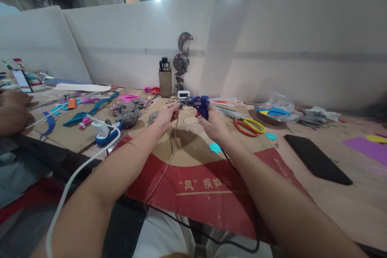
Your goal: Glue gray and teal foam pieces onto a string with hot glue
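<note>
My right hand (213, 121) is wrapped around a blue hot glue gun (203, 104), whose nozzle points left. A black cable trails from it down past my forearm. In front of the nozzle, my left hand (168, 116) pinches a thin grey yarn (173, 145) between its fingertips. The yarn hangs down over the red and brown cardboard sheet (193, 205) toward its front edge. What the yarn meets at the nozzle is too small to make out. A small white digital timer (183, 94) stands just behind my hands.
Left lie a grey yarn ball (129, 119), a blue power strip (109, 135) and felt scraps. Right are scissors (249, 127), a black phone (317, 159) and a bowl (272, 117). A bottle (165, 78) stands behind. Another person's hand (13, 109) rests at far left.
</note>
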`<action>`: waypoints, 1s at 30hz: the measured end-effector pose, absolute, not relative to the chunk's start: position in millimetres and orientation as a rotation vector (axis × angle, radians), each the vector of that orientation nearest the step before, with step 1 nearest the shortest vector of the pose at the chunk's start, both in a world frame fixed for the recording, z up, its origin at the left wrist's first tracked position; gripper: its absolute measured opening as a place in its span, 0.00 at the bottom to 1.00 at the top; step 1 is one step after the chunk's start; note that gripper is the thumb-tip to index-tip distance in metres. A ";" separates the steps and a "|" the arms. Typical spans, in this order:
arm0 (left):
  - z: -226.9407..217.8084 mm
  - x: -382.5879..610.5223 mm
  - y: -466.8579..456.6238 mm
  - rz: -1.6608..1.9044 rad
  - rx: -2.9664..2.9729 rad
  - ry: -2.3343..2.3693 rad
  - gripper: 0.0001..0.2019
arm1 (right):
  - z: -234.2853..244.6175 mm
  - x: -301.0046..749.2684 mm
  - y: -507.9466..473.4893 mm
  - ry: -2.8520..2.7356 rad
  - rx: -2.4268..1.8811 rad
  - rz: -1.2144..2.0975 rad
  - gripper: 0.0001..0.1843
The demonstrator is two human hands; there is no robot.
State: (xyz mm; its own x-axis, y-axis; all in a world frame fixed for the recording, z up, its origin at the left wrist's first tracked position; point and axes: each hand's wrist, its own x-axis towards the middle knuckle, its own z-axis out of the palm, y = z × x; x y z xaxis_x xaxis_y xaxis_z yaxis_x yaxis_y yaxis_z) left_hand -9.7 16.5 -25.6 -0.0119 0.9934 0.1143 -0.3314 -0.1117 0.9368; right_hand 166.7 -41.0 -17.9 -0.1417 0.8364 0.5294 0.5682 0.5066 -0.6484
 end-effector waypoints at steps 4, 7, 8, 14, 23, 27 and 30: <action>-28.7 -9.7 18.0 1.435 1.093 0.876 0.12 | -19.1 166.2 -40.2 -1.854 -1.222 0.297 0.16; -30.7 -10.4 20.0 1.439 1.108 0.882 0.11 | -18.1 165.8 -41.1 -1.866 -1.265 0.276 0.17; -30.8 -10.6 20.4 1.440 1.107 0.883 0.11 | -17.7 165.9 -41.3 -1.869 -1.274 0.273 0.18; -28.7 -10.8 20.2 1.474 1.087 0.878 0.12 | -17.8 167.7 -40.7 -1.884 -1.267 0.248 0.20; -31.9 -10.4 21.6 1.453 1.122 0.916 0.12 | -17.6 166.8 -41.3 -1.880 -1.255 0.274 0.20; -30.2 -11.0 21.4 1.462 1.109 0.880 0.13 | -18.4 167.6 -40.7 -1.865 -1.245 0.272 0.21; -29.6 -11.2 21.4 1.460 1.113 0.886 0.13 | -19.1 167.6 -40.0 -1.865 -1.242 0.269 0.21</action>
